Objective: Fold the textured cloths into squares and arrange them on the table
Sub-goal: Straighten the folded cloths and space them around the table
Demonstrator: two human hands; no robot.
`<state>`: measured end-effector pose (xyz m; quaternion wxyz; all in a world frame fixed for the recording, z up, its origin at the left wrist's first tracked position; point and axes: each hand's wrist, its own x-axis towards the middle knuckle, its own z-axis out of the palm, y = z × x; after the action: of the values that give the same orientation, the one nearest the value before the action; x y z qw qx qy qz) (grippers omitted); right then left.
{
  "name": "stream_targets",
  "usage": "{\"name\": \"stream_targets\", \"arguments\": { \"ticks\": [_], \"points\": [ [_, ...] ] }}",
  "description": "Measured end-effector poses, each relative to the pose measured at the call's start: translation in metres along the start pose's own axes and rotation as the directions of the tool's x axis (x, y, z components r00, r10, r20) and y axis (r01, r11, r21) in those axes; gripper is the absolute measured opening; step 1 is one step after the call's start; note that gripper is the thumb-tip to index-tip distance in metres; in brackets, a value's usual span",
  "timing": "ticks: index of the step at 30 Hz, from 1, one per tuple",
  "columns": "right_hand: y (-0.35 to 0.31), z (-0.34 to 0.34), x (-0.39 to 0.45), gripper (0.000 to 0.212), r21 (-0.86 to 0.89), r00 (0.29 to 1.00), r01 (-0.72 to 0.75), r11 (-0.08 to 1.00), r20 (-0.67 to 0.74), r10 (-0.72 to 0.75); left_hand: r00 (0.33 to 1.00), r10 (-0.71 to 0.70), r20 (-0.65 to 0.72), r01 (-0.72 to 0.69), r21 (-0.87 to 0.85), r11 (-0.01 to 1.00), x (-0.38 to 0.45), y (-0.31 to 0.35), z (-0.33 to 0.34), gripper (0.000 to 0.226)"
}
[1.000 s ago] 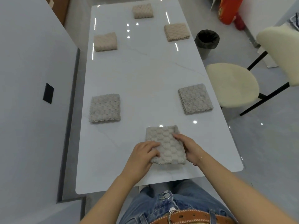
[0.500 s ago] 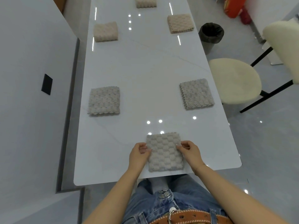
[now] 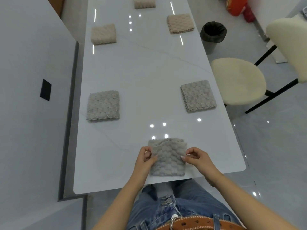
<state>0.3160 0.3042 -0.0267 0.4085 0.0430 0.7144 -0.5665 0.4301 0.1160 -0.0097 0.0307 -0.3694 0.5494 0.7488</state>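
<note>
A: While both hands sit at the near cloth [image 3: 167, 157], where does it lie?

B: At the near end of the table [image 3: 149, 72], just ahead of the body and squarely between the hands. The left hand [image 3: 146, 161] pinches its left edge, the right hand [image 3: 198, 159] its right edge, thumbs on top and fingers curled.

A: Is it flat?

B: The near part rests on the table. The far edge looks lifted and rippled, though I can't tell whether a top layer is being peeled up or only straightened.

A: Which hand is nearer?

B: Neither; they mirror each other at mid-height of the sides. The cloth is close to square, so it has no real long axis, and its edges run roughly parallel to the table's end.

A: And the others?

B: Five folded squares lie farther up: left grey [image 3: 103, 105], right grey [image 3: 198, 95], left beige [image 3: 103, 34], right beige [image 3: 180, 23], and a far one [image 3: 144, 2] cut off at the top. I judge this the sixth, filling the near end; any push goes straight away from the body, along the table's length.
</note>
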Motion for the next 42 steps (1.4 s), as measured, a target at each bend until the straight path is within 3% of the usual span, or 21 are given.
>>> {"name": "stream_targets", "arguments": {
  "ticks": [4, 10, 15, 19, 24, 27, 31, 35, 38, 42],
  "points": [
    [-0.003, 0.004, 0.003, 0.018, 0.03, 1.0, 0.009, 0.999, 0.017, -0.009, 0.994, 0.11, -0.007, -0.106, 0.214, 0.971, 0.007, 0.004, 0.009, 0.04],
    [-0.012, 0.006, 0.009, 0.02, 0.016, 0.999, 0.011, 1.0, 0.036, -0.012, 0.973, 0.232, 0.015, -0.213, 0.454, 0.865, 0.018, 0.007, 0.004, 0.019],
    [-0.026, 0.006, 0.017, 0.023, 0.029, 0.994, -0.062, 0.998, 0.095, 0.059, 0.977, 0.187, 0.107, -0.215, 0.452, 0.866, 0.016, 0.012, -0.003, 0.018],
    [-0.034, 0.007, 0.02, 0.023, 0.028, 0.992, -0.071, 0.997, 0.11, 0.067, 0.987, 0.104, 0.125, -0.141, 0.341, 0.93, 0.017, 0.015, -0.003, 0.024],
    [-0.037, 0.008, 0.02, 0.004, 0.054, 0.994, -0.041, 0.998, 0.104, 0.035, 0.989, 0.12, 0.09, -0.141, 0.28, 0.95, 0.015, 0.018, -0.004, 0.029],
    [-0.037, 0.006, 0.017, 0.004, 0.078, 0.991, -0.03, 0.997, 0.131, 0.019, 0.975, 0.186, 0.125, -0.221, 0.417, 0.881, 0.017, 0.017, -0.01, 0.028],
    [-0.028, 0.002, 0.012, 0.018, 0.146, 0.996, -0.013, 0.989, 0.084, 0.001, 0.961, 0.213, 0.177, -0.276, 0.555, 0.785, 0.018, 0.019, -0.016, 0.016],
    [-0.022, 0.004, 0.004, 0.004, 0.202, 1.0, 0.011, 0.979, 0.024, -0.016, 0.939, 0.291, 0.181, -0.339, 0.616, 0.711, 0.017, 0.021, -0.015, 0.013],
    [-0.02, 0.003, 0.002, 0.011, 0.207, 0.999, 0.034, 0.978, 0.004, -0.035, 0.945, 0.283, 0.161, -0.325, 0.549, 0.77, 0.017, 0.021, -0.012, 0.004],
    [-0.021, 0.003, 0.001, 0.022, 0.197, 0.998, 0.054, 0.979, 0.02, -0.059, 0.973, 0.168, 0.16, -0.223, 0.453, 0.863, 0.02, 0.02, -0.013, 0.004]
  ]
}}
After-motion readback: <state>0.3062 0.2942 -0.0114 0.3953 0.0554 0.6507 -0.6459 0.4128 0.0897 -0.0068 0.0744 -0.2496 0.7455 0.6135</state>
